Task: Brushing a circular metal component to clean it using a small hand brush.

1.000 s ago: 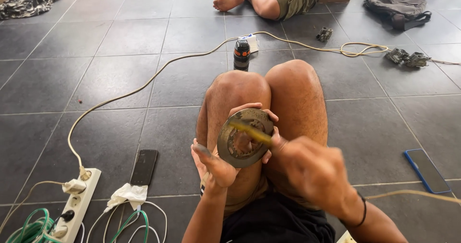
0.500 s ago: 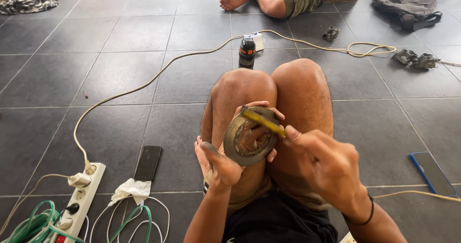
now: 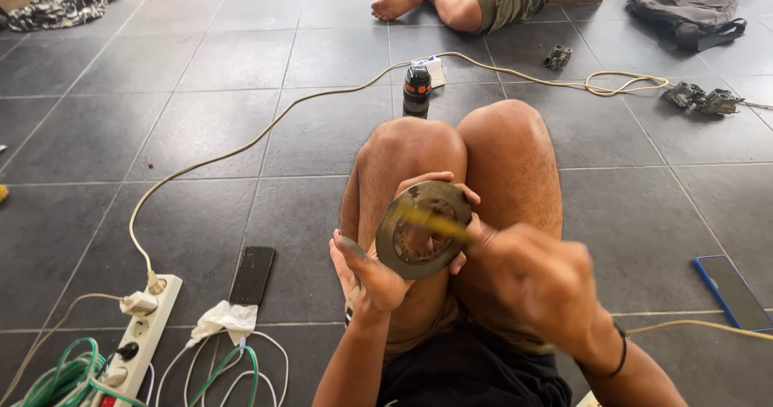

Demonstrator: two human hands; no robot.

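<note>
Since the earlier frame the yellow tool point(image 3: 431, 222) has tilted lower across the disc, and the right hand point(image 3: 535, 282) has drawn nearer the camera. The left hand point(image 3: 378, 266) cups the round metal disc point(image 3: 423, 228) from behind, fingers curled over its rim, above the knees. The right hand pinches the tool, its tip on the disc face. The disc is dull, rusty, with a cut-out centre. On the tiled floor point(image 3: 201, 133): a power strip point(image 3: 145, 334) near the left edge, a black phone point(image 3: 251, 274), a dark bottle point(image 3: 416, 91) beyond the knees
</note>
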